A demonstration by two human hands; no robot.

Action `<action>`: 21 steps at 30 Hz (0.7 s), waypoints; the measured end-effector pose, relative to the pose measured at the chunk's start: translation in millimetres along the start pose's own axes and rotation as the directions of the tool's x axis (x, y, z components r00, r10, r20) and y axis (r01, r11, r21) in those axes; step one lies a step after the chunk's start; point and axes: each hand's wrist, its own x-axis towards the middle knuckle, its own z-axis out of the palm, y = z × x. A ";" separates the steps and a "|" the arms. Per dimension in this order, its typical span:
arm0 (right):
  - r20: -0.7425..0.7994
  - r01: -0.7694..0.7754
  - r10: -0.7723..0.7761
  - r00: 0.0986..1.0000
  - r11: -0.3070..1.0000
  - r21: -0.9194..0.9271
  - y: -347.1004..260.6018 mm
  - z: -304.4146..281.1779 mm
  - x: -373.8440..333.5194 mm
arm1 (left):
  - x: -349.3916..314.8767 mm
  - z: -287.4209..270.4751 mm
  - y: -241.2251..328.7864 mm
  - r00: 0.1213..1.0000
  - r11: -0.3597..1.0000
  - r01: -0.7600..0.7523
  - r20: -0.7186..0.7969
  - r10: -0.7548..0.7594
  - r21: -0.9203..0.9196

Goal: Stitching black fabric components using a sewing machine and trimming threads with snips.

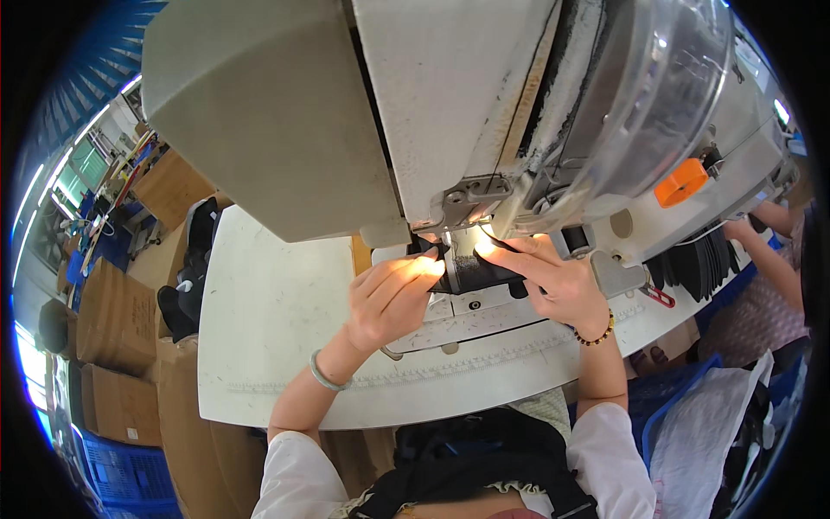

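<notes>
The left hand (380, 301) has its fingertips drawn tight together, pinching the near-left end of a black piece (478, 274), while the right hand (566, 278) is half curled with its forefinger reaching over the other end — how firmly it grips, I cannot tell. The piece lies just under the head of the sewing machine (454, 82), between both hands. With fingertips so close beneath that head, a slip of the cloth could draw one into the stitching area; glare there hides the needle point, so misjudging the line seems likely too. Uneven pull between the hands might skew or pucker the piece. Left of the machine, the white table (277, 311) spreads wide, leaving room to swing that arm. Right of it, space is tighter: red-handled snips (659, 296) and a row of black pieces (700, 262) could be knocked. The table's curved front edge runs beneath both forearms, nearer the body than the machine.
</notes>
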 end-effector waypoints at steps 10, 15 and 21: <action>0.031 -0.061 0.060 0.998 0.998 0.032 -0.8 -4.0 3.7 | 2.3 -2.3 4.6 0.999 0.997 0.035 0.032 -0.038 0.064; 0.035 -0.051 0.049 0.998 0.997 0.061 -1.3 -6.1 5.4 | 3.0 -3.0 5.5 0.999 0.997 0.002 0.039 -0.005 0.076; 0.059 -0.042 0.039 0.997 0.998 0.045 -1.2 -8.6 5.3 | 5.3 -4.3 4.9 0.999 0.997 -0.029 0.046 0.026 0.067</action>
